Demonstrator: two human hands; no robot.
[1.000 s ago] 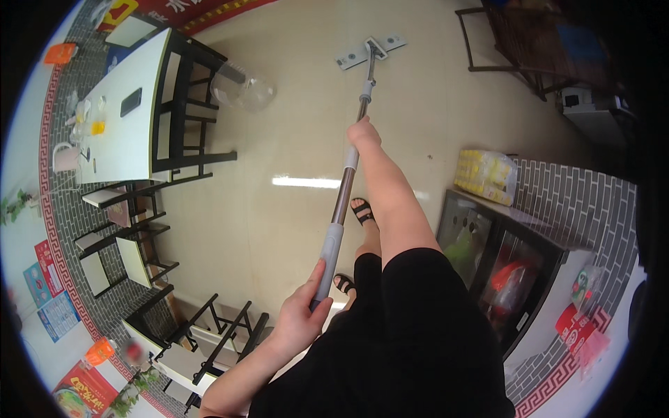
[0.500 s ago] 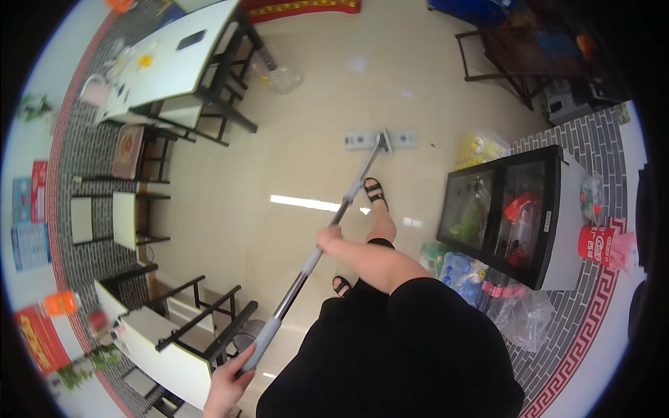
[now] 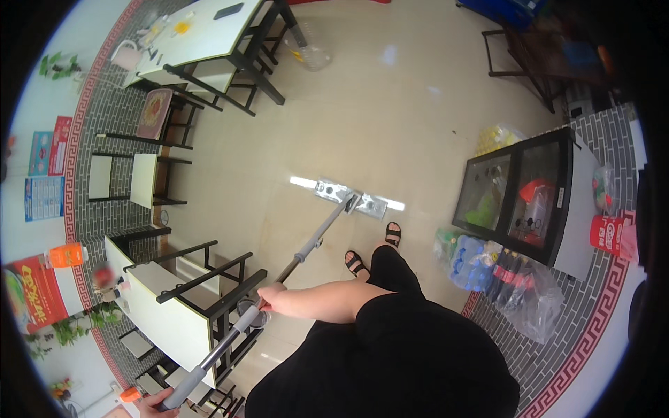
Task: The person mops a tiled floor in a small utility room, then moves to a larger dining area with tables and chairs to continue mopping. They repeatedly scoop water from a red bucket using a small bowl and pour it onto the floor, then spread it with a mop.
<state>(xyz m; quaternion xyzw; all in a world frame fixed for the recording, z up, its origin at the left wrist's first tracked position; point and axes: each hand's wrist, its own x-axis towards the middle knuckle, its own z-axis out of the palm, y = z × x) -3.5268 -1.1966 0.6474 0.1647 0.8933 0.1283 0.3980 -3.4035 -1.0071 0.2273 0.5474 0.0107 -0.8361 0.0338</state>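
I hold a long-handled flat mop (image 3: 322, 233) slantwise across the front of my body. My left hand (image 3: 152, 405) is closed round the grey grip at the pole's lower-left end, partly cut off by the picture's edge. Further up the pole, my right hand (image 3: 270, 298) wraps round the shaft, its arm crossing from the right. The wide rectangular mop head (image 3: 327, 189) lies flat on the tiled floor (image 3: 376, 125), ahead of my sandalled feet, over a bright light reflection.
White tables (image 3: 202, 35) with dark frames and several chairs (image 3: 144, 179) line the left wall. On the right stands a glass-doored cabinet (image 3: 512, 195), with packs of bottles (image 3: 474, 261) beside it. A clear plastic container (image 3: 310, 56) sits by the far table; a dark folding frame (image 3: 519, 66) stands far right.
The mop head has come back toward my feet and turned slightly. Both hands have drawn the pole toward the lower left. My feet have shifted and the view has moved.
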